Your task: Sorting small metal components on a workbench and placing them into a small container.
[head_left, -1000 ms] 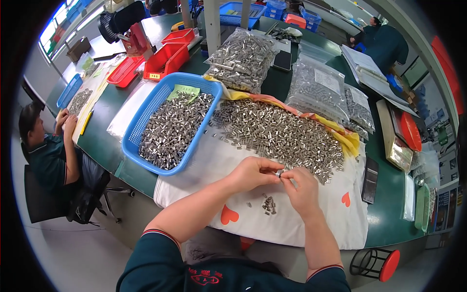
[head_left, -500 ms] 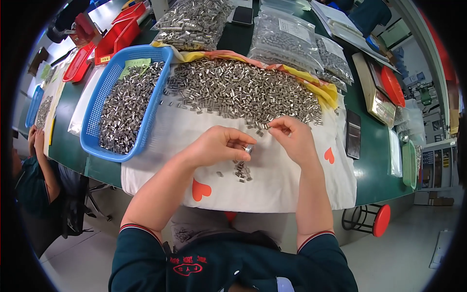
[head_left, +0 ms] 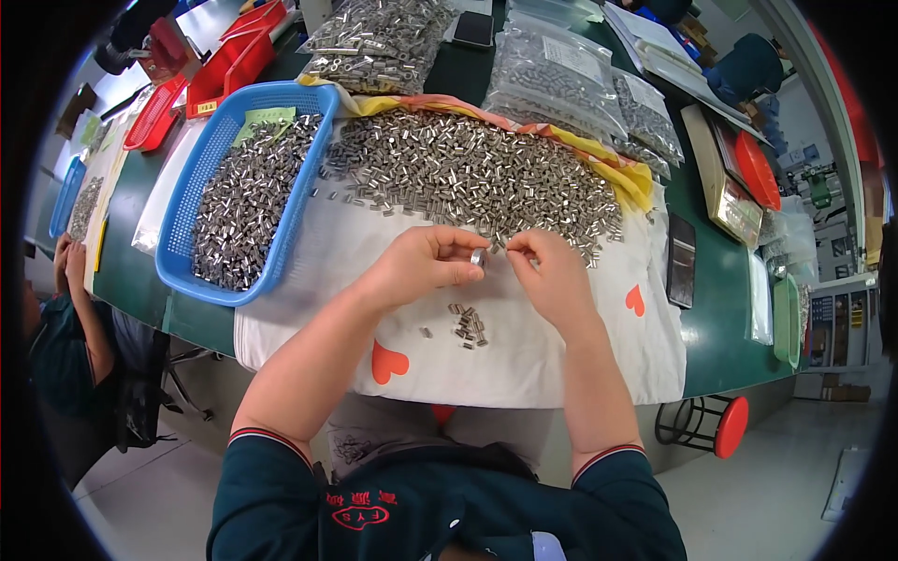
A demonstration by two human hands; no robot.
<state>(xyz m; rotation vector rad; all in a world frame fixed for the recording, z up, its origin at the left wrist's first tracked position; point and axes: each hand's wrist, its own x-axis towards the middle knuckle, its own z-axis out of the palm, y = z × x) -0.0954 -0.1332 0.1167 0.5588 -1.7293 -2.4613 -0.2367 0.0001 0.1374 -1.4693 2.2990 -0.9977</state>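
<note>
My left hand [head_left: 421,268] pinches a shiny ring-shaped metal piece [head_left: 478,256] between thumb and fingers. Close on its right, my right hand [head_left: 554,276] has thumb and forefinger pressed together; whatever lies in that pinch is too small to make out. Both hands are above the white cloth [head_left: 552,369], at the near edge of a wide heap of small silver metal cylinders [head_left: 468,173]. Nearer to me, a little group of the same cylinders [head_left: 470,327] lies on the cloth, with a single one just left of it.
A blue perforated basket [head_left: 168,252] of cylinders stands on the left, red bins [head_left: 220,75] behind it. A yellow-and-pink cloth [head_left: 636,182] edges the heap. Behind are plastic bags of metal parts [head_left: 552,79]. A dark phone-like slab [head_left: 681,262] lies right. Another person's hands [head_left: 70,264] show far left.
Both hands have moved slightly away from me and closer together, my right hand going left. The small group of cylinders now shows more fully below my left hand.
</note>
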